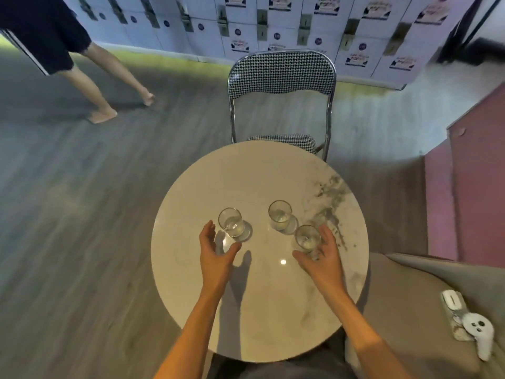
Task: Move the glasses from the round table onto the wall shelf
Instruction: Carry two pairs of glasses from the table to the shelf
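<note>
Three clear drinking glasses stand upright on the round marble table (246, 310). The left glass (232, 223) is just beyond my left hand (216, 253), whose fingers are spread and curved, a small gap short of it. The middle glass (280, 216) stands alone further back. The right glass (307, 237) sits inside the curl of my right hand (323, 258), fingers around its right side and thumb below it; whether the grip is closed I cannot tell. No wall shelf is in view.
A houndstooth folding chair (281, 75) stands behind the table. A person's bare legs (101, 86) cross the floor at the far left. A pink cabinet (475, 187) is at the right. A grey seat (426, 296) holds a white controller (478, 332).
</note>
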